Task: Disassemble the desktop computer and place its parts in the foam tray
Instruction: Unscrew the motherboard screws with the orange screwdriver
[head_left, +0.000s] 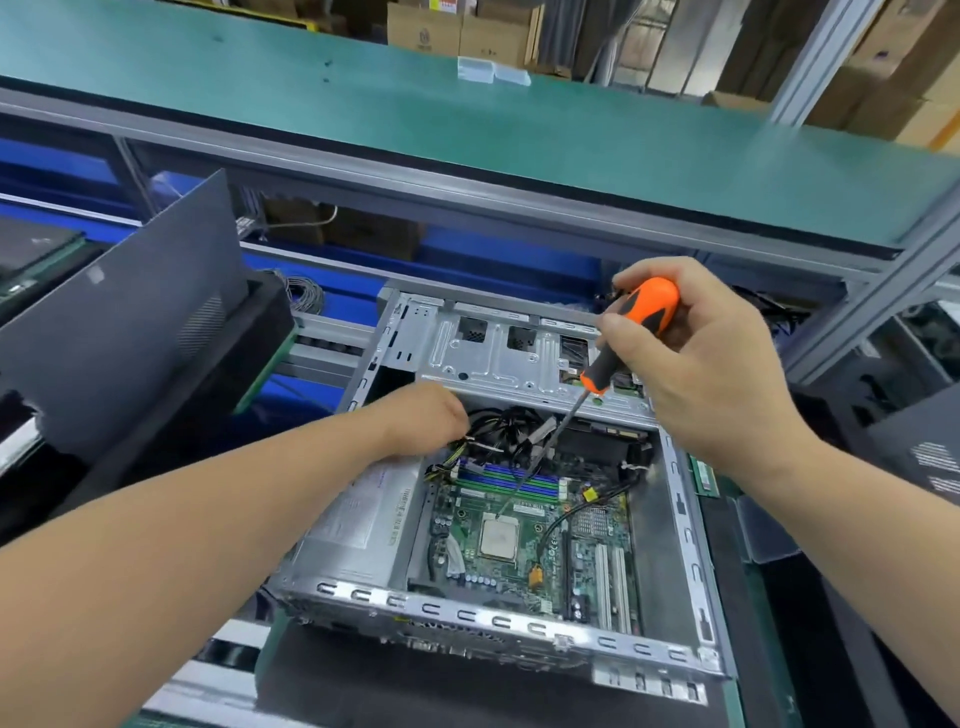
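Observation:
The open desktop computer case (685, 525) lies on its side in front of me. Its green motherboard (524, 566) shows a bare CPU (500, 538), blue and green memory slots (511, 486) and a grey power supply (358, 525) on the left. My right hand (711, 364) grips an orange and black screwdriver (631, 338); its shaft slants down and its tip sits by the CPU's upper edge. My left hand (423, 418) reaches into the black cable bundle (506, 423) under the drive cage (514, 358); its fingers are hidden among the cables.
A dark side panel (130, 322) leans upright at the left against a black foam tray (262, 322). A green shelf (467, 124) runs overhead at the back. A memory stick (705, 475) lies right of the case. More dark panels stand at the right (919, 452).

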